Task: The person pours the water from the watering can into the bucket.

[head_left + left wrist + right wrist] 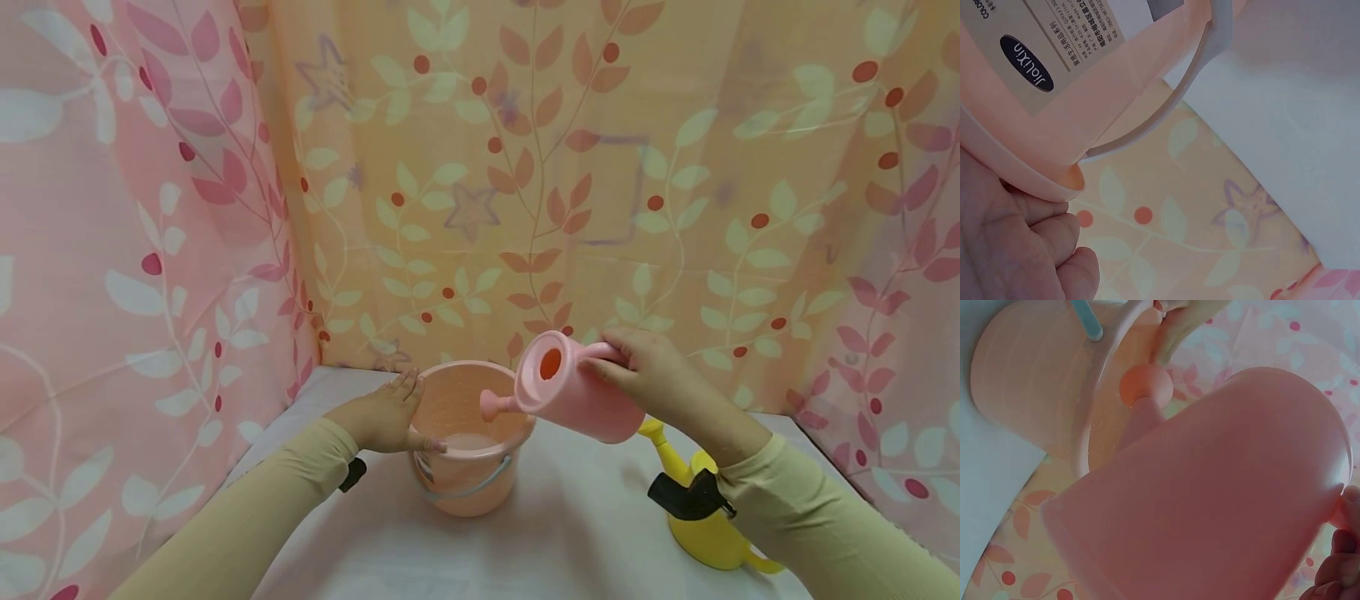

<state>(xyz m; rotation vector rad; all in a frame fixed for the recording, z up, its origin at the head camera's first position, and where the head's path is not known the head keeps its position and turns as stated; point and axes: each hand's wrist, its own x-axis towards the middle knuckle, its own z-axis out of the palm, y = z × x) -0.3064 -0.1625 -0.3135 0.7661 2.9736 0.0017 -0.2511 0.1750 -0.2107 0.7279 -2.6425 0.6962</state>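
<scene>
A peach-coloured bucket [468, 492] stands upright on the white surface, its grey handle hanging down in front. My left hand [382, 414] rests on its left rim, fingers extended and thumb spread along the front edge. In the left wrist view, its fingers [1054, 231] touch the rim beside a label. My right hand [648, 367] grips the handle of a pink watering can [592, 408]. The can tilts left, and its spout head [1146, 386] hangs over the bucket's opening. I cannot tell whether water is leaving the spout.
A yellow watering can [708, 537] stands on the white surface [570, 558] at the right, partly hidden by my right forearm and its black wrist device [688, 493]. Leaf-patterned cloth [465, 167] encloses the back and both sides.
</scene>
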